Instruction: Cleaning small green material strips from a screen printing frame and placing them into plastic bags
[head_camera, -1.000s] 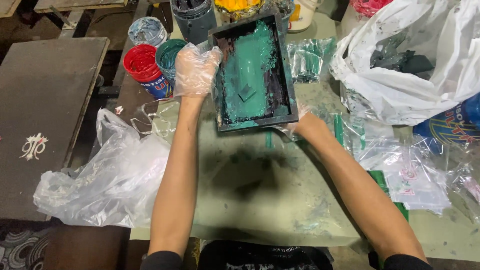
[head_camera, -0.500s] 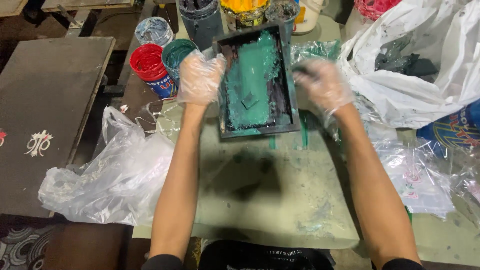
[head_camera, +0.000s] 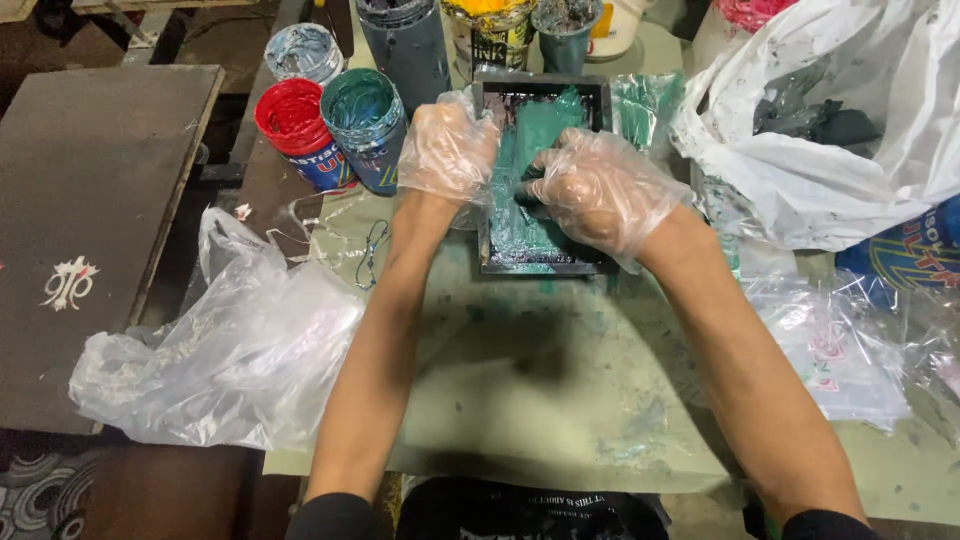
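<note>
A small black screen frame (head_camera: 545, 266) smeared with green ink (head_camera: 520, 232) rests on the greenish table sheet. Both my hands wear thin clear plastic gloves. My left hand (head_camera: 445, 150) grips the frame's left edge near its top corner. Over the inked mesh, my right hand (head_camera: 600, 190) has its fingers curled around a small dark piece (head_camera: 530, 192), which it presses against the green ink. What the piece is cannot be told.
Open ink tubs stand behind the frame: red (head_camera: 290, 115), green (head_camera: 362, 105), pale blue-grey (head_camera: 300, 50), dark grey (head_camera: 405, 40), yellow (head_camera: 485, 15). A white plastic bag (head_camera: 830, 190) lies right, a clear bag (head_camera: 230, 350) left. A dark board (head_camera: 90, 200) bears a white print.
The frame came down from a tilted hold to lie flatter on the table. My right hand moved from the frame's lower right side onto the inked mesh. My left hand kept its grip.
</note>
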